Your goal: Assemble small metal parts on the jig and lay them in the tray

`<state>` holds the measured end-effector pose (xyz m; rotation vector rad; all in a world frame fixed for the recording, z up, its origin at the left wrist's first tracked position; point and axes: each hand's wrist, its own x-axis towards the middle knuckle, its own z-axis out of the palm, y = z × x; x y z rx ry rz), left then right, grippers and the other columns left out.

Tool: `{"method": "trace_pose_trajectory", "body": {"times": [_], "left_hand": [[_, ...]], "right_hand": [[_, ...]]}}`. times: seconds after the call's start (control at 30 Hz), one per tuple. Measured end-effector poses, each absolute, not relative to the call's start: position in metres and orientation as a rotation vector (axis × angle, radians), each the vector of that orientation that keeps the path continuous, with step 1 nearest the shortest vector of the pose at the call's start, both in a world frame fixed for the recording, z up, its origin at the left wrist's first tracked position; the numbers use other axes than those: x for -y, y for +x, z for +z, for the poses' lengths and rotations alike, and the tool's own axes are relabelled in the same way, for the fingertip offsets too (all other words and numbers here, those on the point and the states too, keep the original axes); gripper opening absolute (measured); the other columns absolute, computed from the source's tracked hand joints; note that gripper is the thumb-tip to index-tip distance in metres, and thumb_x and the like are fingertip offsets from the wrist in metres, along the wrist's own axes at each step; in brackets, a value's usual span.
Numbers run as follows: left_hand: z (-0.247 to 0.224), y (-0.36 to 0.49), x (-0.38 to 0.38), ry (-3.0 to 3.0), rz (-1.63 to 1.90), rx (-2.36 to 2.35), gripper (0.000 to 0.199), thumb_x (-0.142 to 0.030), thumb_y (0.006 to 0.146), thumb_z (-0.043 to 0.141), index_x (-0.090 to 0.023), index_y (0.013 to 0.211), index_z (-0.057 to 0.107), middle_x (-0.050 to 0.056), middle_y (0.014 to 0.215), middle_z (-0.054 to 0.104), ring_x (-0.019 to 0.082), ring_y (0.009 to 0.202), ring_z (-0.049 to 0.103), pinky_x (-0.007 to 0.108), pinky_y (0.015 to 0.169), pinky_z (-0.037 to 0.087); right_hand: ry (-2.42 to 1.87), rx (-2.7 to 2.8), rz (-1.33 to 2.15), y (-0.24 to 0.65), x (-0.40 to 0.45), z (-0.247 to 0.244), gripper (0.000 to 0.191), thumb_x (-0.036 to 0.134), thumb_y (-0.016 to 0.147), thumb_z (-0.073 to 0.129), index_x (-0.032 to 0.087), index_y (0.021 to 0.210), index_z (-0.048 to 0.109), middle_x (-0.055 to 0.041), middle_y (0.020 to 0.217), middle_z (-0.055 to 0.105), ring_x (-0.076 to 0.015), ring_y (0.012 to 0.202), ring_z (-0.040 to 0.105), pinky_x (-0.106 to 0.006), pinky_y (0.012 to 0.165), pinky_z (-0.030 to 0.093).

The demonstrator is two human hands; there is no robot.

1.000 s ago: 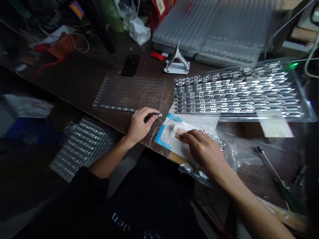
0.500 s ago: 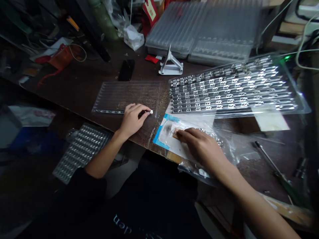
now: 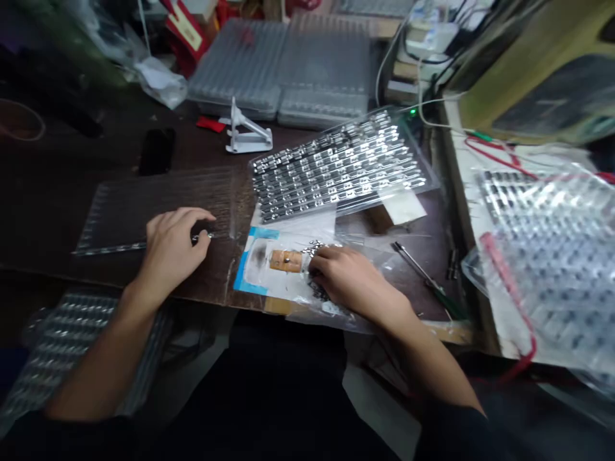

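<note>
Over the front of a clear ribbed tray (image 3: 158,192) lies my left hand (image 3: 175,246), thumb and forefinger apart, with a small shiny metal piece at the thumb tip. A row of metal parts (image 3: 110,248) lines the tray's front groove. My right hand (image 3: 348,275) reaches into a pile of small metal pieces (image 3: 314,246) on clear plastic; its fingertips are bent down and partly hidden. Just left of it, a small wooden block (image 3: 285,260) with a dark metal bit on top sits on a white sheet with blue tape (image 3: 257,289).
A tray filled with shiny metal parts (image 3: 336,163) lies behind my right hand. Further back are stacked clear trays (image 3: 235,64), a white stand (image 3: 247,136) and a dark phone (image 3: 157,151). A screwdriver (image 3: 418,269) lies to the right, beside a bagged stack of parts (image 3: 552,256).
The view has swung to the right. My right hand has left the wooden block and moved to the metal pieces. My left thumb and forefinger have spread apart.
</note>
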<state>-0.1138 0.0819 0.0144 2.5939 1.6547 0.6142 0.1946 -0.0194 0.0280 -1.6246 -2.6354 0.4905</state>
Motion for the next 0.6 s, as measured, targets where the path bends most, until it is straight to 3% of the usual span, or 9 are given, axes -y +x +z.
{"method": "trace_pose_trajectory", "body": {"times": [0.3, 0.47, 0.6], "left_hand": [[0.049, 0.096, -0.114, 2.597, 0.775, -0.704, 0.016, -0.015, 0.087, 0.058, -0.022, 0.095, 0.07, 0.003, 0.107, 0.07, 0.024, 0.105, 0.062, 0.042, 0.098, 0.043], [0.042, 0.194, -0.129, 2.725, 0.786, -0.557, 0.009, -0.017, 0.085, 0.065, -0.015, 0.091, 0.071, 0.011, 0.108, 0.065, 0.031, 0.107, 0.058, 0.048, 0.094, 0.044], [0.036, 0.223, -0.123, 2.785, 0.764, -0.632, 0.002, -0.011, 0.081, 0.068, -0.011, 0.083, 0.069, 0.015, 0.107, 0.064, 0.035, 0.111, 0.056, 0.049, 0.092, 0.045]], "right_hand": [[-1.665, 2.569, 0.565, 0.2, 0.019, 0.027, 0.011, 0.015, 0.092, 0.058, 0.018, 0.091, 0.069, -0.0088, 0.096, 0.073, -0.021, 0.081, 0.068, -0.029, 0.065, 0.04], [-1.645, 2.482, 0.688, 0.201, 0.016, 0.027, 0.007, 0.023, 0.092, 0.064, 0.018, 0.091, 0.069, -0.0073, 0.094, 0.074, -0.0186, 0.081, 0.068, -0.026, 0.067, 0.042], [-1.528, 2.413, 0.746, 0.201, 0.016, 0.022, 0.008, 0.017, 0.093, 0.06, 0.018, 0.092, 0.068, -0.0054, 0.094, 0.074, -0.0167, 0.079, 0.066, -0.024, 0.068, 0.043]]}}
